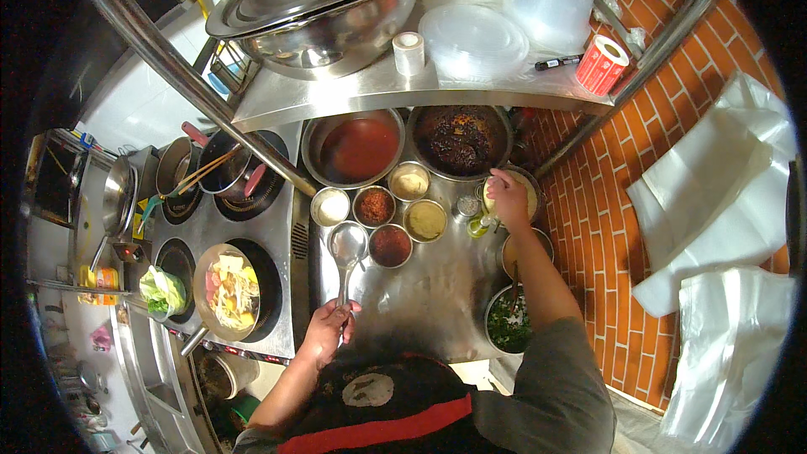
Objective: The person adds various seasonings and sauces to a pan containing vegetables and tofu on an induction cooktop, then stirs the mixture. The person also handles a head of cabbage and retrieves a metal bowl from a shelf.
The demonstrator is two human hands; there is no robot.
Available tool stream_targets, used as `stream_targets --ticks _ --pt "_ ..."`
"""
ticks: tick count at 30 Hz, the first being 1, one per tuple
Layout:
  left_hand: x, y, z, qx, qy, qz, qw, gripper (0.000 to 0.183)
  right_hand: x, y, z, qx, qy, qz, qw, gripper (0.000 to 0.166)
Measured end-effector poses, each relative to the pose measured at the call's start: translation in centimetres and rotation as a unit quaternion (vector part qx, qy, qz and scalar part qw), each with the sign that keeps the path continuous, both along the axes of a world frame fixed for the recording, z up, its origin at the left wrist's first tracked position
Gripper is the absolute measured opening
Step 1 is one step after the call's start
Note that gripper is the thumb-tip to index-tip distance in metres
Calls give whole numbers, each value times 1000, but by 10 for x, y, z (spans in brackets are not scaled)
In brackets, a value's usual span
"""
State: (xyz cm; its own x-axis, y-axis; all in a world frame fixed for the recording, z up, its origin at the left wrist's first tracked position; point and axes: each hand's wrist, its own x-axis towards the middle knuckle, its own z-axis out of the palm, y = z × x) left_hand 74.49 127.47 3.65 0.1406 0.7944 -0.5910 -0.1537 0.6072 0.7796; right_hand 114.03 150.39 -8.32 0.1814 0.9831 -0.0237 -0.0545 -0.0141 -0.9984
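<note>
My left hand (331, 328) grips the handle of a steel ladle (348, 244). Its round bowl looks bare and hangs over the near edge of several small metal tubs. These hold white powder (331, 207), red chili flakes (374, 206), pale powder (410, 181), yellowish powder (425, 221) and dark red powder (391, 246). Stretched far forward, my right hand (509, 195) is above a round container of pale contents (528, 192). The fingers are bent, and whether they hold anything is unclear. Close by stand a glass bottle (478, 226) with greenish liquid and a small shaker-like jar (466, 205).
Behind are a pot of red liquid (360, 145) and a pot of dark chili paste (460, 139), beneath a steel shelf (378, 98). Chopped greens (507, 325) fill a tub at right. Left, a pan of food (230, 293) and a bag of lettuce (162, 293) sit on the cooktop (265, 227).
</note>
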Motion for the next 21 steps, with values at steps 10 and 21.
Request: stream_targets --ticks 10,21 --pt "-9 -7 -3 -12 8 18 1000 25 -27 59 -5 -63 59 -98 991 28" --pt "1 5 0 -10 28 1 1000 24 15 22 2 -29 344 -145 927 27"
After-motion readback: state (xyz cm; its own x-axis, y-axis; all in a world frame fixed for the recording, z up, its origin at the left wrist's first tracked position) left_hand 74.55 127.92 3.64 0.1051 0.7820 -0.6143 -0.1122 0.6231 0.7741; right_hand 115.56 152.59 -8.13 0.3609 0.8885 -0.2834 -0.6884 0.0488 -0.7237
